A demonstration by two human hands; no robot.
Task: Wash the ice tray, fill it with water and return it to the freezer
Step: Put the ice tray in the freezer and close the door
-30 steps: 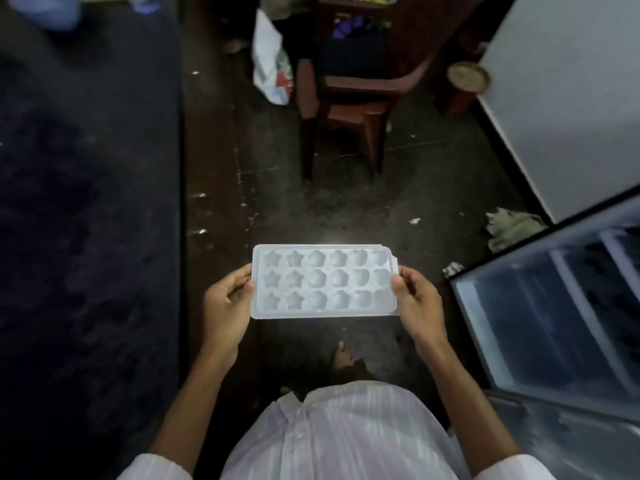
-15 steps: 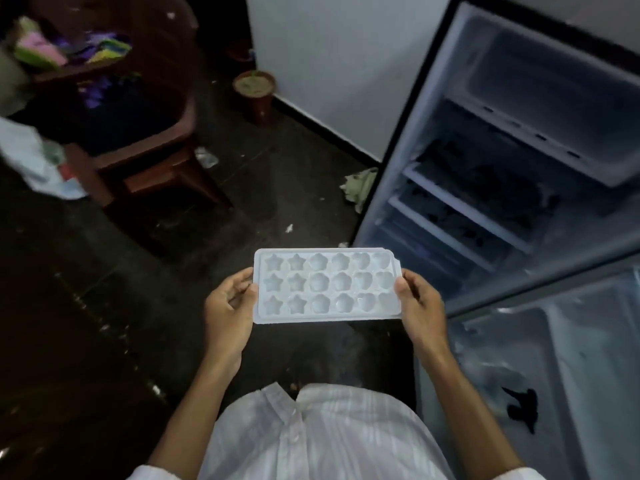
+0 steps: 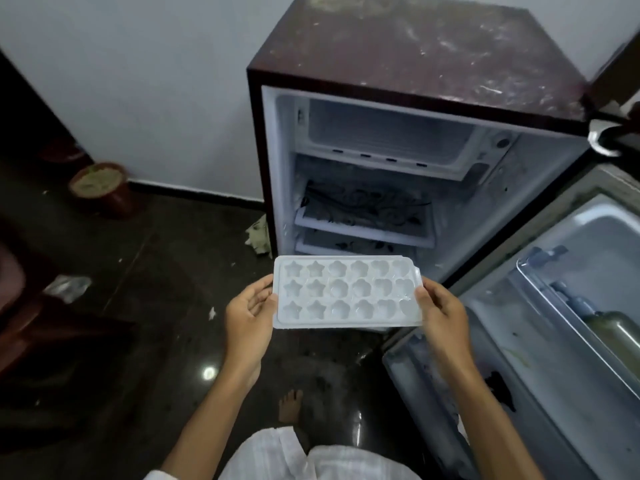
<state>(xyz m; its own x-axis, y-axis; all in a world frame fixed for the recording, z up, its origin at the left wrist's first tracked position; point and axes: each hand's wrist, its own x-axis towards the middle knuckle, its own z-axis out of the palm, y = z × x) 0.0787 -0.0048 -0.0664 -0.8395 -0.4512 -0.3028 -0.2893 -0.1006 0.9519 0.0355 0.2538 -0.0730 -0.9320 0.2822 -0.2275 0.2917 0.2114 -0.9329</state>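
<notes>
White plastic ice tray [image 3: 346, 292] with star and flower moulds, held level at the centre of the view between both hands, the left hand [image 3: 247, 317] at its 9 o'clock end and the right hand [image 3: 441, 317] at its 3 o'clock end. Each hand grips a short edge, thumb on the rim and fingers curled round it. At 12 o'clock from the tray stands the small maroon fridge [image 3: 415, 46], its door [image 3: 554, 358] swung wide at 3 o'clock, the white freezer box [image 3: 388, 133] up top inside.
</notes>
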